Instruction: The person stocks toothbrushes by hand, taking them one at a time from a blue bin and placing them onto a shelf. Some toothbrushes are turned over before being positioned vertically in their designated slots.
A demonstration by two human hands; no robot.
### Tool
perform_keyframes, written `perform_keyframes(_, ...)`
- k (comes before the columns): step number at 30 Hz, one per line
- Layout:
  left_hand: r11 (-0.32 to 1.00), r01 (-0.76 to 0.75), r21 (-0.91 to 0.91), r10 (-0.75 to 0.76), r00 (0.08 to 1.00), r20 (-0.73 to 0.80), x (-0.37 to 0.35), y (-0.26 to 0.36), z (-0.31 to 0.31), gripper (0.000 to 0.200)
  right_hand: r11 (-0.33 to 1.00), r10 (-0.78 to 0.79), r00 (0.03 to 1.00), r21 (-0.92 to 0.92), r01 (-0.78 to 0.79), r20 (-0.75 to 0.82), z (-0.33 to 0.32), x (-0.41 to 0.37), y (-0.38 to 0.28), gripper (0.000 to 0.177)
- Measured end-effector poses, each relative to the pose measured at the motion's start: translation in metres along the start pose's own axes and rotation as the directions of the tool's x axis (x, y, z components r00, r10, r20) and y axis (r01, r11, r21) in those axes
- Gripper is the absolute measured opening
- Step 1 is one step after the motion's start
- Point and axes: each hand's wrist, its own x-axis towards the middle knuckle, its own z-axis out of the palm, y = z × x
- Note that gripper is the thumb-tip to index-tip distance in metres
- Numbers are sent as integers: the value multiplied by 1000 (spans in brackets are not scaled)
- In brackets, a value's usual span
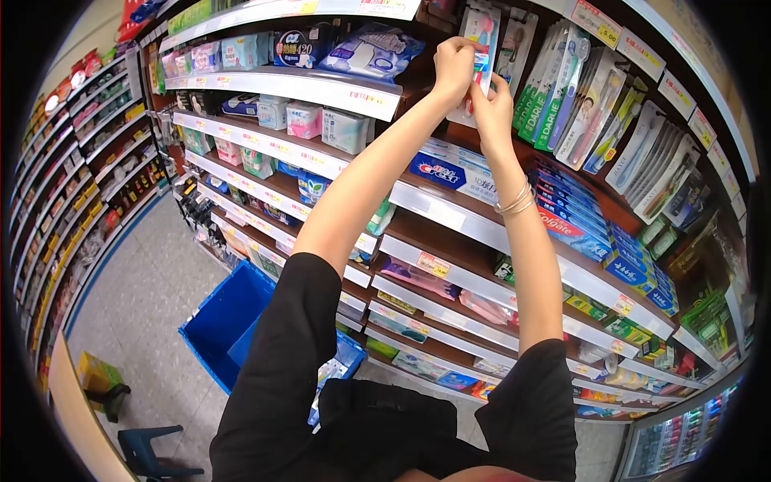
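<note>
Both of my arms reach up to the hanging toothbrush packs near the top of the shelving. My left hand has its fingers curled against a toothbrush pack with a pink brush head showing. Just to the right, my right hand pinches the lower part of the same pack, a bracelet on its wrist. The hook behind the pack cannot be made out. More toothbrush packs hang beside my right hand, then green DARLIE packs. Below my hands lie Crest toothpaste boxes.
Colgate boxes fill the shelf at right. Sanitary pad packs stand on shelves at left. On the floor are a blue crate, a dark stool and a yellow-green box. Another stocked shelf runs along the far left.
</note>
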Motion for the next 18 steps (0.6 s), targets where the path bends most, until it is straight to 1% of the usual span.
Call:
perform_keyframes(2, 990, -142, -9, 143, 988, 58, -1, -3, -1, 26, 982, 38, 997, 186, -26, -62, 7, -4, 10, 48)
perform_keyframes(3, 996, -80, 38, 75, 990, 119, -1, -4, -4, 27, 980, 60, 997, 192, -50, -45, 5, -9, 2, 48)
perform_keyframes(4, 996, -76, 39, 71, 990, 118, -1, -6, -4, 27, 980, 64, 997, 191, -54, -44, 7, -5, 7, 48)
perform_keyframes(6, 977, -161, 142, 156, 987, 45, 5, -9, -4, 29, 986, -47, 992, 156, 65, -116, 15, 7, 16, 48)
perform_keyframes(7, 965, -174, 198, 165, 985, 58, 7, -13, -6, 34, 979, -13, 993, 200, 35, -114, 16, 10, 15, 47)
perform_keyframes(8, 964, -174, 203, 166, 985, 55, 7, -17, -7, 34, 978, -12, 994, 204, 35, -111, 18, 15, 15, 47)
perform_keyframes(10, 842, -388, 376, 369, 921, 124, -2, -15, -11, 41, 994, -3, 998, 105, 9, -59, 20, 34, 30, 45)
perform_keyframes(11, 815, -439, 379, 408, 898, 163, -7, -14, -13, 42, 992, -54, 998, 110, 57, -30, 24, 40, 40, 44)
perform_keyframes(12, 814, -437, 383, 407, 899, 162, -6, -18, -15, 42, 992, -52, 998, 113, 55, -27, 26, 42, 40, 44)
perform_keyframes(14, 711, -553, 433, 494, 832, 252, -8, -26, -18, 42, 998, -54, 998, -36, 53, -37, 28, 45, 40, 44)
perform_keyframes(15, 679, -552, 484, 506, 830, 236, -5, -34, -17, 40, 998, -25, 999, -54, 23, -34, 28, 46, 40, 44)
perform_keyframes(16, 679, -551, 485, 506, 830, 234, -8, -29, -18, 40, 998, -25, 999, -54, 24, -33, 31, 54, 52, 44)
perform_keyframes(17, 745, -483, 459, 374, 873, 313, -11, -24, -21, 42, 999, -7, 999, -46, 5, -40, 35, 61, 65, 43)
perform_keyframes(18, 802, -404, 440, 234, 890, 392, -11, -24, -22, 44, 999, 12, 999, -38, -14, -47, 37, 65, 71, 42)
